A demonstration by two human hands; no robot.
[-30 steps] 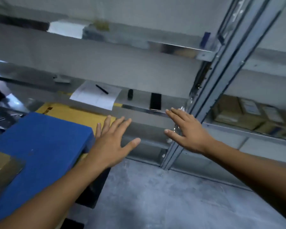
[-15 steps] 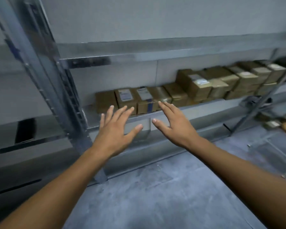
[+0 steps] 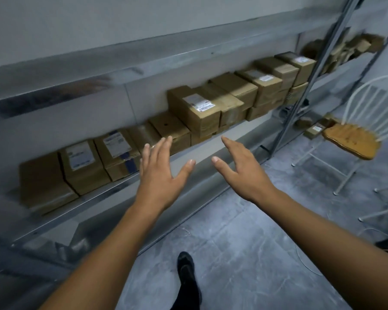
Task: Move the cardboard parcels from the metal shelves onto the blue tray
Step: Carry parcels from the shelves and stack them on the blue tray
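1. A reach is under way. Both arms are stretched toward the metal shelf (image 3: 121,186), and nothing is carried yet.
2. The left hand (image 3: 159,175) is seen spread flat and empty, fingers straight, thumb out. Its fingertips lie over the front of a plain low parcel (image 3: 170,128), though contact cannot be told.
3. The right hand (image 3: 244,173) is likewise splayed and empty, held before the shelf edge, below a tall labelled parcel (image 3: 195,108).
4. The cardboard parcels (image 3: 267,86) are found in a row along the shelf, packed side by side against the wall and stacked two high toward the right. More are glimpsed, blurred, beyond the upright post (image 3: 300,95).
5. The blue tray is not in view, so its load cannot be judged. With this many parcels left on the shelf, the task is judged far from done.
6. For the next move, one parcel must be chosen and the palms closed on its opposite faces. The packing looks tight, so a straight pull outward is called for before the carry.
7. A chair (image 3: 349,142) stands near on the right, and a dark shoe (image 3: 185,271) is planted on the floor — room for the turn should be minded.
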